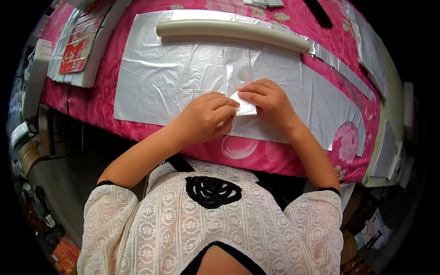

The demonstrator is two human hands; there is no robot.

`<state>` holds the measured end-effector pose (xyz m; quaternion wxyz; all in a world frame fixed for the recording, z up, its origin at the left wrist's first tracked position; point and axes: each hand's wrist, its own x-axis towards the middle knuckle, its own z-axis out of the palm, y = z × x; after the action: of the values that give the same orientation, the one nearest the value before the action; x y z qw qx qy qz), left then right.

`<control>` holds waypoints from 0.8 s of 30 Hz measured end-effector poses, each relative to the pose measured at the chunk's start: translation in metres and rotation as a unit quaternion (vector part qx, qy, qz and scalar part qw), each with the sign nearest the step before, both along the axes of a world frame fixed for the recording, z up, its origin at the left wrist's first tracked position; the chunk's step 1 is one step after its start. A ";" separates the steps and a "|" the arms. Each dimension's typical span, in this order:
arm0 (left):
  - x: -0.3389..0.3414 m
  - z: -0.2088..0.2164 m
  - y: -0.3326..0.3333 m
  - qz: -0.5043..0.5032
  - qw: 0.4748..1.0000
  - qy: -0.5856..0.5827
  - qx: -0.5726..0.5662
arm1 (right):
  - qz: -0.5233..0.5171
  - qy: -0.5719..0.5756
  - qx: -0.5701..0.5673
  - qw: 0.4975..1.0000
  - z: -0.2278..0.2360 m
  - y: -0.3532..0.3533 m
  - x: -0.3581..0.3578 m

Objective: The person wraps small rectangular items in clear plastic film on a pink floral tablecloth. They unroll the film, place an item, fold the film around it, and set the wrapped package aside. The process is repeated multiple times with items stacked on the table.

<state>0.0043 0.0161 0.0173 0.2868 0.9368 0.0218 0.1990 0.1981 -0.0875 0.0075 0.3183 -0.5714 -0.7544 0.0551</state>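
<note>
Close together over the middle of the table, my left hand (206,117) and my right hand (270,103) are both closed on a small folded piece of thin, shiny plastic film (246,108). My left fingers press its left edge, and my right fingertips pinch its upper right. From the fold, a narrow flattened strip of clear film (238,68) runs away from me. Beneath lies a wide silvery-white plastic sheet (156,82), wrinkled under my hands. Some of my fingertips are hidden behind the film and the other fingers.
Beyond my hands, a long beige tube (233,33) lies across the sheet. A pink floral tablecloth (243,149) covers the table. White stacks with a red patterned packet (78,55) stand at the left. A black bar (317,13) and more plastic sheets (369,50) lie at the far right.
</note>
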 end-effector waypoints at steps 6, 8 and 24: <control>-0.026 -0.005 -0.011 -0.021 0.998 0.016 0.054 | 0.004 0.024 0.012 1.000 0.002 -0.026 -0.028; -0.028 -0.010 -0.012 0.002 0.999 0.031 0.043 | -0.013 0.039 -0.002 0.999 0.002 -0.027 -0.027; 0.010 0.003 0.014 0.269 0.889 0.119 -0.350 | -0.230 0.289 -0.413 0.832 0.018 0.028 -0.003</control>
<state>0.0138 0.0300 0.0205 0.5272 0.7505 0.3750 0.1345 0.1955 -0.0592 0.0256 0.2598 -0.7649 -0.3816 0.4492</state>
